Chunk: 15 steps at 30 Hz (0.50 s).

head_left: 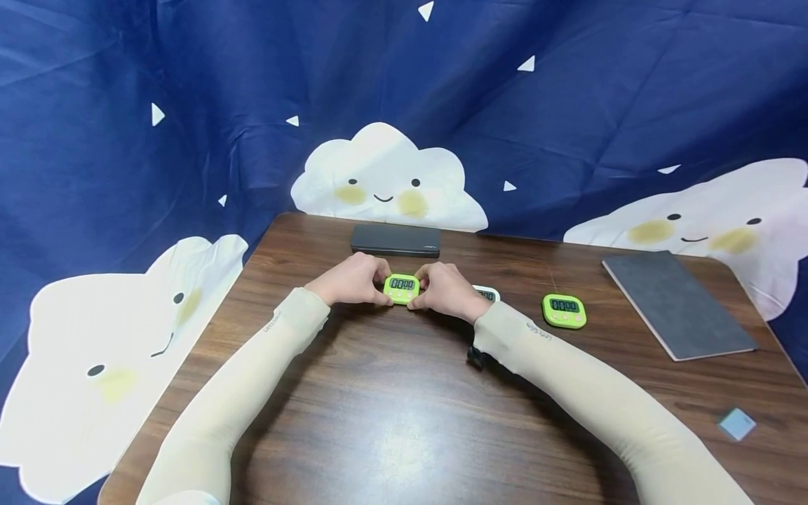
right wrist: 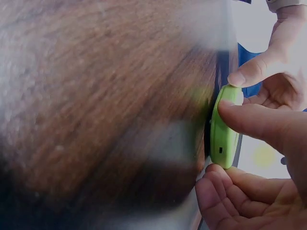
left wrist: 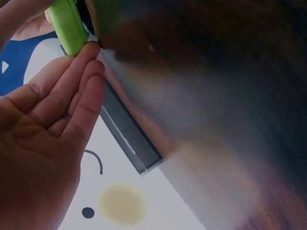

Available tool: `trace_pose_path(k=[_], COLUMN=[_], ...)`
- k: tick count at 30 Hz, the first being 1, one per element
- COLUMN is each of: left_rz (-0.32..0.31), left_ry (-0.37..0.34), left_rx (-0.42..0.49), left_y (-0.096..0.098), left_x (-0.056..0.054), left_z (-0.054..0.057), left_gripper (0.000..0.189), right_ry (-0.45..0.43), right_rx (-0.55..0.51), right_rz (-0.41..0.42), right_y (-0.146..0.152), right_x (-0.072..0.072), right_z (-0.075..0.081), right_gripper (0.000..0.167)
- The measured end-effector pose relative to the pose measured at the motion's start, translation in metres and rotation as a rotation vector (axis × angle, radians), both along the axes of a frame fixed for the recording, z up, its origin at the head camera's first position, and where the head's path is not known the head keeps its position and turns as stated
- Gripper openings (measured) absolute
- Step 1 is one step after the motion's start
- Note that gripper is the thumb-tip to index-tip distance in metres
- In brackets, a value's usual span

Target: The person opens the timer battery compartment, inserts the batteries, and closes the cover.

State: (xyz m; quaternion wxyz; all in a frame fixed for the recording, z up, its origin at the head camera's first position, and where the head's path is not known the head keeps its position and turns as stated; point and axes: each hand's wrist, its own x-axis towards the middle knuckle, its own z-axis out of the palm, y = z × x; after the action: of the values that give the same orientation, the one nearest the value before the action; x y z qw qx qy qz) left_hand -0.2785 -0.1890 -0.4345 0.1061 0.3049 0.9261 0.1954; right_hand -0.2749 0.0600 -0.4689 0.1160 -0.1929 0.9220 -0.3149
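A green digital timer (head_left: 401,288) faces up between both hands, its display reading zeros. My left hand (head_left: 356,279) pinches its left side between thumb and fingers. On the opposite side my right hand (head_left: 447,289) grips the timer's edge. From the right wrist view, the thumb lies against the side of the green timer (right wrist: 224,129) and the fingers curl at its lower end. In the left wrist view the left fingers touch one end of the timer (left wrist: 68,26). A white timer (head_left: 487,294) is partly hidden behind the right wrist.
A dark flat case (head_left: 395,240) lies at the table's back edge. Right of the hands is a second green timer (head_left: 564,311), with a grey notebook (head_left: 678,305) farther right. A small light-blue square (head_left: 736,424) sits near the right edge of the wooden table (head_left: 353,393).
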Motion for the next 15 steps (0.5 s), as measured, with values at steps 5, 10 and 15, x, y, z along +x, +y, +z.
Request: trace_pose_path(k=[5, 10, 15], left_rz=[-0.013, -0.009, -0.008], left_ry=[0.0, 0.0, 0.003], left_rx=[0.003, 0.001, -0.007], left_y=[0.005, 0.006, -0.001], left_x=[-0.002, -0.001, 0.001], left_z=[-0.001, -0.003, -0.002], left_gripper=[0.041, 0.04, 0.045], right_ry=[0.004, 0.041, 0.019], right_rx=[0.047, 0.083, 0.073], right_rz=[-0.04, -0.047, -0.023], right_y=[0.001, 0.003, -0.002], right_x=[-0.005, -0.014, 0.002], right_z=[-0.01, -0.027, -0.002], right_gripper=[0.056, 0.055, 0.056])
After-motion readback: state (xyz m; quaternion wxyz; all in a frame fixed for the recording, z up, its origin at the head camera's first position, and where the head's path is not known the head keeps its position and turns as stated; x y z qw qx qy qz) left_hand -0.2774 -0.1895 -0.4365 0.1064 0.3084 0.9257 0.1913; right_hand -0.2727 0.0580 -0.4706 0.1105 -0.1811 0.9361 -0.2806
